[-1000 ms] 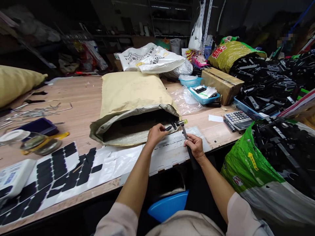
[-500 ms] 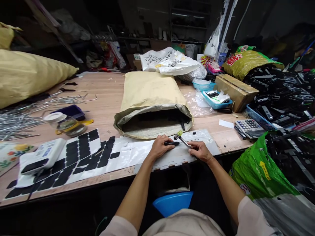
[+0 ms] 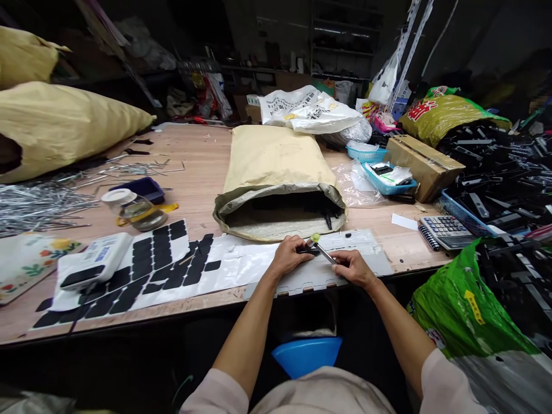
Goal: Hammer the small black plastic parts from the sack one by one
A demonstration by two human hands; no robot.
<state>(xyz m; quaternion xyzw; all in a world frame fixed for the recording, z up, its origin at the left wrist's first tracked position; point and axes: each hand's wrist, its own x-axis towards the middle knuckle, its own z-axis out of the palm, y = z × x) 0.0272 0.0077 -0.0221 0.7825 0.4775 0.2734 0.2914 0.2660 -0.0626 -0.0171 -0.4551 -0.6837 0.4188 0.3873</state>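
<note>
My right hand (image 3: 354,267) is closed around the handle of a small hammer (image 3: 326,253) with a metal shaft and a yellow-green end on its head. My left hand (image 3: 292,257) is closed on a small black part (image 3: 307,250), pressed low over a flat cardboard sheet (image 3: 362,253). The hammer head hangs over the black part, close to my left fingertips; whether they touch I cannot tell. Just beyond both hands lies a tan woven sack (image 3: 276,158), its mouth facing me and black pieces inside. A tiny black piece (image 3: 348,234) rests on the cardboard.
Left on the table are sheets of black stickers (image 3: 146,259), a white device (image 3: 97,259), a glass jar (image 3: 142,213) and many metal rods (image 3: 38,204). To the right sit a calculator (image 3: 446,227), a carton (image 3: 425,164) and a green bag (image 3: 461,293) of black parts.
The hammer head has come down slightly towards my left fingers, over the black part. The whole view has shifted, so the scene sits a little further right. Both hands keep their grip.
</note>
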